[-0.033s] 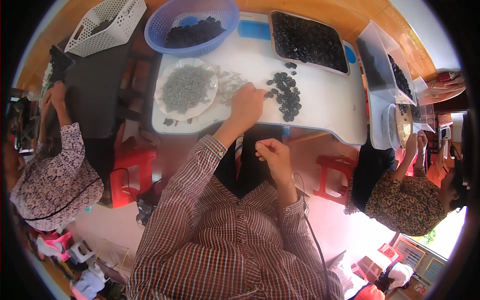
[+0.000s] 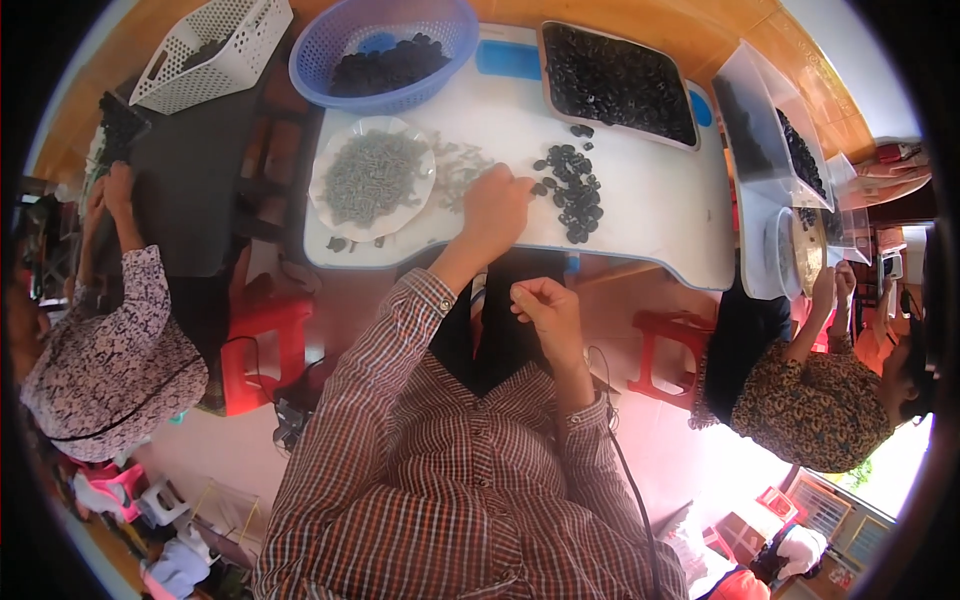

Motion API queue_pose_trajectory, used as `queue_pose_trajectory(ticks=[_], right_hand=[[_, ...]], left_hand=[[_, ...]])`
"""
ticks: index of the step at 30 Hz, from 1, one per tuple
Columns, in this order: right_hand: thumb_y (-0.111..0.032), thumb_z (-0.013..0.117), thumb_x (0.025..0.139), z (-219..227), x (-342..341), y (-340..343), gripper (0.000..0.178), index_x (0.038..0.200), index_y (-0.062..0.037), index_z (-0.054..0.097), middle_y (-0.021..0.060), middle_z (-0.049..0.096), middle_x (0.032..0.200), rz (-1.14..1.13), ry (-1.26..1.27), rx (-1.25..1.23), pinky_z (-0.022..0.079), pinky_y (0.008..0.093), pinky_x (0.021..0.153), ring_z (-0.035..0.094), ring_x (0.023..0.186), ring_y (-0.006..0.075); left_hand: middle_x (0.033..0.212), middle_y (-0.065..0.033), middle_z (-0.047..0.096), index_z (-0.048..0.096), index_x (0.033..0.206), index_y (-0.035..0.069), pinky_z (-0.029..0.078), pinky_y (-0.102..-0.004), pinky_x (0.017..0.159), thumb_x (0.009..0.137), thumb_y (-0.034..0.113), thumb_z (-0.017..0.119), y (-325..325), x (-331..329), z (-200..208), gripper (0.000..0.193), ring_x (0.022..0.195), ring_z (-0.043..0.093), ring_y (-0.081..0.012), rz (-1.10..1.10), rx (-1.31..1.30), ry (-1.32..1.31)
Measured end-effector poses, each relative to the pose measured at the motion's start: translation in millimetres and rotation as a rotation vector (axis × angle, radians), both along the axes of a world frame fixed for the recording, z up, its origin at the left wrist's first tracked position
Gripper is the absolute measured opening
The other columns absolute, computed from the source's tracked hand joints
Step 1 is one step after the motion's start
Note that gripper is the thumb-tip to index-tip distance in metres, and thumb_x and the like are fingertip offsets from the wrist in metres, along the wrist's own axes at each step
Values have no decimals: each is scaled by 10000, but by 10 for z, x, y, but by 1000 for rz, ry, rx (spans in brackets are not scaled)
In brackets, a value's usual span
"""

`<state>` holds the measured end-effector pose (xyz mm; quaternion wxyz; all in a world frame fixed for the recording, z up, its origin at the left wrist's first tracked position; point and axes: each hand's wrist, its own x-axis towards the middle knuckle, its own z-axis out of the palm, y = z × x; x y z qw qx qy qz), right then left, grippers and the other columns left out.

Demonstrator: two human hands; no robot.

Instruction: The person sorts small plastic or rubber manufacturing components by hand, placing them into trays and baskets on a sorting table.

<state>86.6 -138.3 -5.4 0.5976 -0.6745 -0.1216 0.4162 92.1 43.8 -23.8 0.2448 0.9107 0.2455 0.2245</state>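
My left hand [image 2: 497, 208] rests over the white table, its fingers curled together. Its fingertips are at the left edge of a loose pile of small black round pieces [image 2: 577, 195]; whatever they hold is hidden. In front of my body, below the table edge, my right hand [image 2: 550, 315] is closed in a pinch, and anything between thumb and finger is too small to make out. To the left of my left hand stands a white plate [image 2: 428, 185] heaped with small grey-green strips [image 2: 368, 175]. More such strips [image 2: 460, 165] lie scattered between plate and hand.
A blue-purple basket [image 2: 310, 75] with black pieces stands at the back left, and a tray [image 2: 690, 145] full of black pieces at the back right. Red stools [image 2: 262, 345] flank me. Other people work at the left [image 2: 120, 350] and the right [image 2: 810, 410].
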Motion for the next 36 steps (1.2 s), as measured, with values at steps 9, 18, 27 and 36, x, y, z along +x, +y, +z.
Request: queue_pose_trajectory(ticks=[9,18,27,36], right_hand=[[-140,675,868,-43,-13,15,149,904,4,661,24,652,764,20,-68,2,475,204,592,599,673,73],[-126,674,872,-43,-52,18,120,903,-11,659,5,647,781,-116,-98,36,478,201,594,596,678,65],[-100,626,911,79,-78,84,160,1046,-18,653,13,652,903,-222,-164,182,477,188,603,601,717,61],[-126,612,926,-11,-116,59,229,1134,-43,659,-13,623,890,-73,-257,285,429,206,672,545,780,61]], left_hand=[[868,-108,550,672,888,95,477,-435,707,797,231,674,-12,64,-8,163,833,586,-312,3,-17,42],[831,-56,661,642,927,27,482,-268,595,879,131,636,-161,-367,114,115,661,595,-138,-111,-887,-162],[836,-39,658,630,971,10,465,-204,566,936,164,601,-343,-887,216,160,640,561,-65,-145,-1694,-366],[772,-12,616,627,969,27,453,-216,529,946,193,587,-548,-1068,-23,172,606,551,-65,-210,-1933,-397]])
